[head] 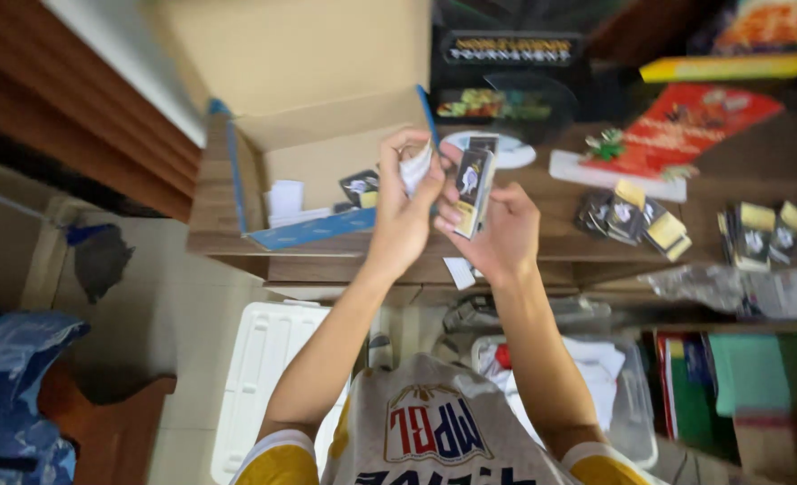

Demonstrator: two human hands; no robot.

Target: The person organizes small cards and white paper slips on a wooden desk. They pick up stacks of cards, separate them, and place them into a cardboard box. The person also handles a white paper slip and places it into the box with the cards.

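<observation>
head view is showing the right hand (pixel 497 235) gripping a small dark card packet (pixel 472 187) upright above the table edge; the left hand (pixel 405 211) is pinching white paper (pixel 415 168) beside it; beyond, an open cardboard box (pixel 326 166) is sitting on the wooden table (pixel 560 242)

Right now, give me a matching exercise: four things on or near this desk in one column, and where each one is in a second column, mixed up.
Things:
1. dark packet
2. cardboard box
3. red leaflet
4. white plastic lid

Places:
A. on the floor under the desk's left side
B. open on the desk's left end
C. held between the left hand and right hand
D. flat on the desk, up on the right

Pairs: 1-C, 2-B, 3-D, 4-A
</observation>
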